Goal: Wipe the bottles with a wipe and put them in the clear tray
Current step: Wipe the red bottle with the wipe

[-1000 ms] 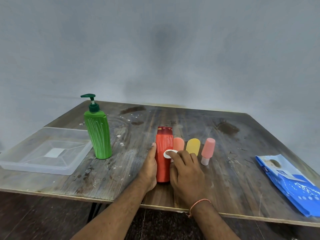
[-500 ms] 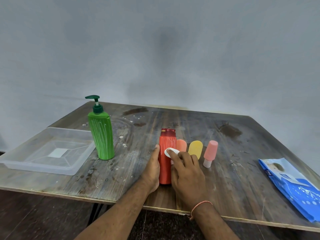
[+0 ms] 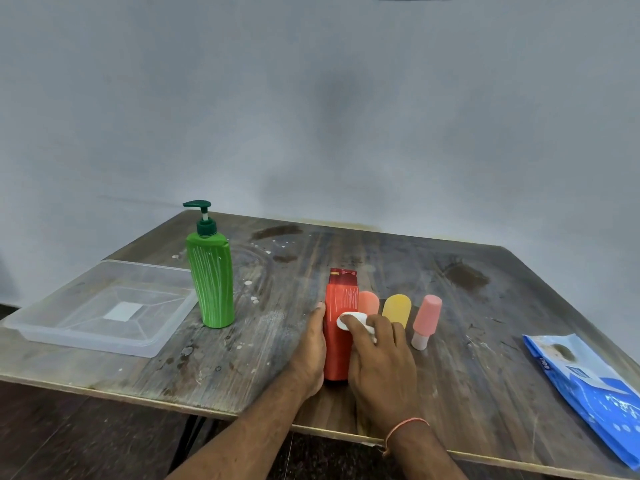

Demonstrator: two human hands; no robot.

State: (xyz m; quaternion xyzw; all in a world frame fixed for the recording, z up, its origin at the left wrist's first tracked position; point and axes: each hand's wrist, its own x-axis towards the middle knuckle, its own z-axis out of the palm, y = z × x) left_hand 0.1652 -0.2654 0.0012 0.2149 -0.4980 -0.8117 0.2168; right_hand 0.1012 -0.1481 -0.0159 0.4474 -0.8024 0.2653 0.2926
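The tall red plastic bottle stands upright near the front edge of the dark wooden bench, between both hands. The left hand rests flat against the bottle's left side, fingers straight, its grip not closed. The right hand presses a small white wipe against the bottle's front with curled fingers, its grip holding the wipe. Just right of the bottle stand a small orange bottle, a small yellow bottle and a small pink bottle. A green pump bottle stands beside the clear plastic tray at the left. A blue wipes packet lies far right.
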